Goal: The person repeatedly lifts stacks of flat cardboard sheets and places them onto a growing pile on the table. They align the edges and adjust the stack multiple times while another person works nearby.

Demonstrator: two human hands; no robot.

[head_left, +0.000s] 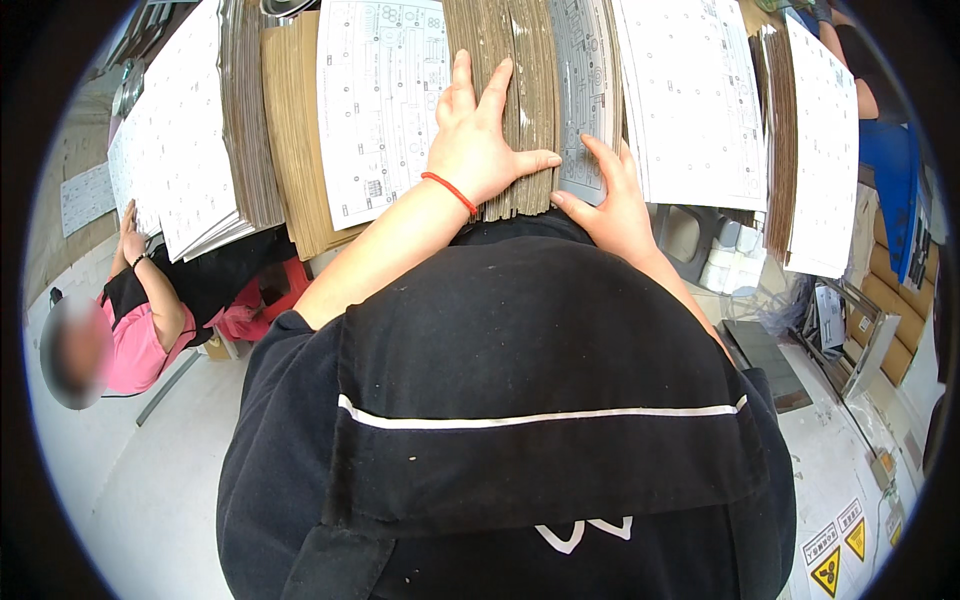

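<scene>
A thick stack of brown cardboard sheets stands in front of me, its layered edges facing up toward me. My left hand, with a red cord on the wrist, lies on these edges with its fingers spread and its thumb stretched to the right. Just right of the edges is a printed sheet with black line drawings. At its near end my right hand rests with thumb and fingers apart; part of its fingers is hard to make out. Another printed sheet lies left of my left hand.
More stacks with white printed sheets and brown edges line both sides. At the left a co-worker in a pink shirt touches a stack. Another person's arm shows at upper right. A metal frame stands at right.
</scene>
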